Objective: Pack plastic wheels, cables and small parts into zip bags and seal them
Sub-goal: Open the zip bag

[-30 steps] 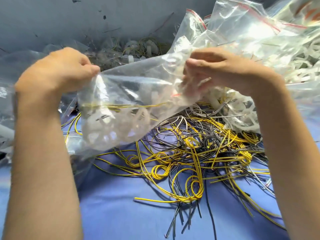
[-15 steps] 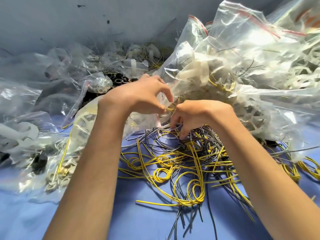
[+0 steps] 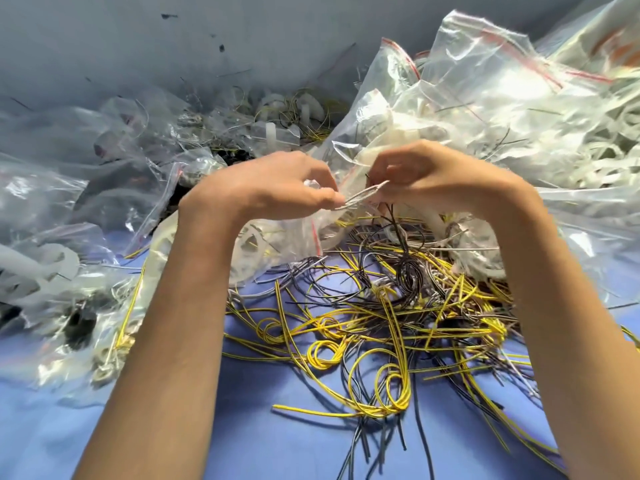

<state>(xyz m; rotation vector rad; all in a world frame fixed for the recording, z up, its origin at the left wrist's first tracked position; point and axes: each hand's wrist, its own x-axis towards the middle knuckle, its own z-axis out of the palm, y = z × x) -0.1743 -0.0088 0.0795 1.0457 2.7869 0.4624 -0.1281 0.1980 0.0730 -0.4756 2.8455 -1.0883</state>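
Note:
My left hand (image 3: 277, 185) and my right hand (image 3: 433, 178) meet above the cable pile. Each pinches one end of a thin pale grey cable loop (image 3: 360, 197) stretched between them. A few dark cable strands (image 3: 396, 226) hang from my right hand down into the pile. Under my left wrist lies a clear zip bag (image 3: 277, 244) with a red zip strip, holding white plastic wheels. Loose yellow and black cables (image 3: 381, 323) lie tangled on the blue table cover (image 3: 259, 427).
Large clear zip bags of white plastic parts (image 3: 519, 116) are heaped at the right. More filled bags (image 3: 52, 237) lie at the left, some with dark small parts. A grey wall (image 3: 207, 36) closes the back.
The bag of wheels held up between both hands has come down to the left. My hands moved together over the cable pile and lifted a pale cable.

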